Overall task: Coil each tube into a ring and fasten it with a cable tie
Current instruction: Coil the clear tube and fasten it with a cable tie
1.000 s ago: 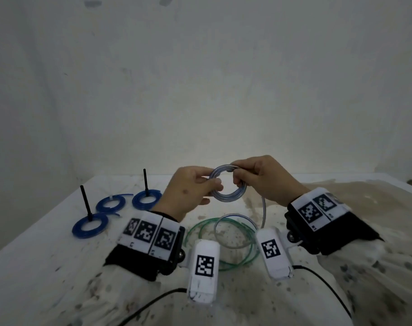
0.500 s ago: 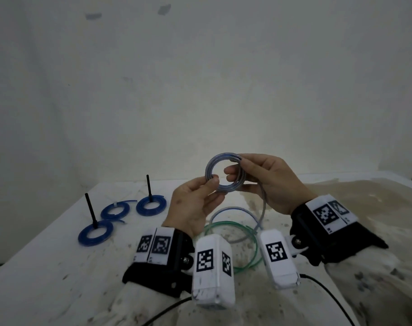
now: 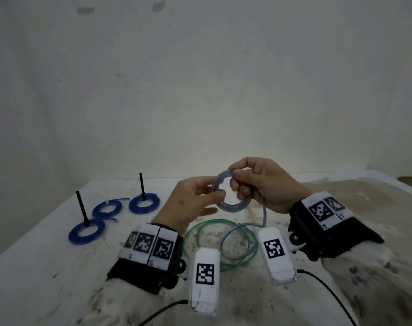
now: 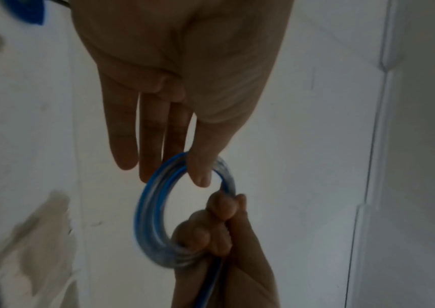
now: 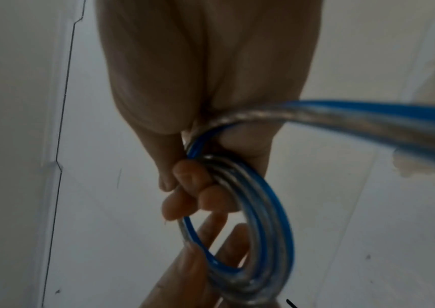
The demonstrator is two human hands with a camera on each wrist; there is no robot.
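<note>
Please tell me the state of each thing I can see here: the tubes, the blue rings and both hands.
Clear tube with blue stripe: partly coiled, held above the table, tail hanging loose.
Right hand: grip closed around the coil.
Left hand: thumb and finger pinch the coil's rim.
Green tube: lying loose on the table, not tied.
Three blue rings: coiled and lying flat; two with black ties standing upright.

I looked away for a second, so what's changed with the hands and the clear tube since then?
The left hand loosened to a thumb-and-fingertip pinch on the coil; the right hand still grips it. The blue rings and green tube stayed put.
</note>
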